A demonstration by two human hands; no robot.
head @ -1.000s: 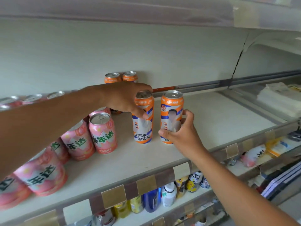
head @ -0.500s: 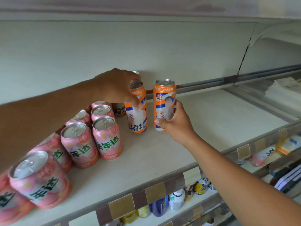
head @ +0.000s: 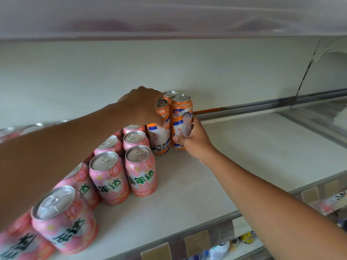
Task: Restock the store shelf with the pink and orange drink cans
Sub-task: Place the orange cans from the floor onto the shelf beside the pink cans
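Head view: the left hand point(head: 142, 107) reaches over the pink drink cans point(head: 140, 171) and grips a tall orange can point(head: 159, 136) near its top; the can stands upright on the shelf point(head: 244, 156), just right of the pink drink cans. The right hand point(head: 194, 140) curls around a second orange can point(head: 181, 113), which touches the first on its side away from the pink drink cans. A third orange can point(head: 170, 94) stands behind the pair.

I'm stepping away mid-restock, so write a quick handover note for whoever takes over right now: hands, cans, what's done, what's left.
Left hand grips the left orange can from above; right hand grips the right orange can low down.
Both stand side by side on the shelf, right of the pink cans, before a rear orange can.
Done: pink cans in rows.
Left: release both cans.
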